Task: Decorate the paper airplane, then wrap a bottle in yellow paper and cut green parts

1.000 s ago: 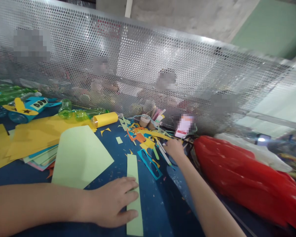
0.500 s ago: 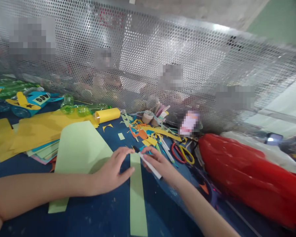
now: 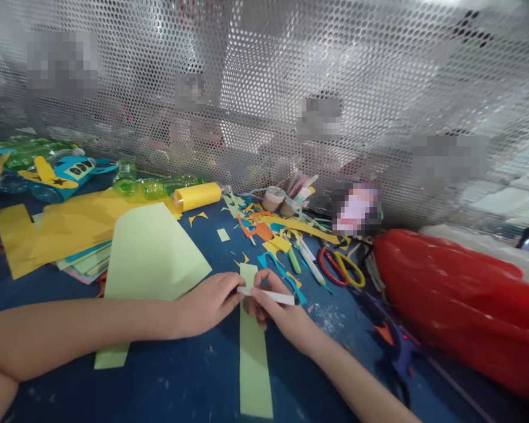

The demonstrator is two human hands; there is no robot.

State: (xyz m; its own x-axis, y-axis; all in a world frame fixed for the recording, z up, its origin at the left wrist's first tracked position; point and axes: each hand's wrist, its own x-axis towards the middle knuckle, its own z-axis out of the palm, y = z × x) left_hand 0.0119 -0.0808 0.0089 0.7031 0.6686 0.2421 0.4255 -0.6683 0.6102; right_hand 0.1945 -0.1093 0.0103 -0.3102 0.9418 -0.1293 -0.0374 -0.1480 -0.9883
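Observation:
My right hand (image 3: 275, 302) grips a slim, flat-sided white piece (image 3: 280, 297) whose kind I cannot make out. At its left end, my left hand (image 3: 214, 299) closes thumb and fingers in a pinch on it. Both hands are above a long pale green paper strip (image 3: 254, 370), just below its far end. Under my left forearm lies a large pale green paper sheet (image 3: 152, 252) with a rounded corner.
Beyond the hands are paper scraps (image 3: 258, 229), white pens (image 3: 311, 261), red and yellow scissor handles (image 3: 349, 269) and a yellow-wrapped bottle (image 3: 198, 197). Yellow sheets (image 3: 77, 226) lie at left. A red plastic bag (image 3: 449, 299) is at right. A perforated metal screen (image 3: 255, 76) stands behind.
My left hand has gone from open fingers to a pinch at the white piece's end. The right hand has turned the piece from slanted to nearly level, across the strip. The view has shifted slightly.

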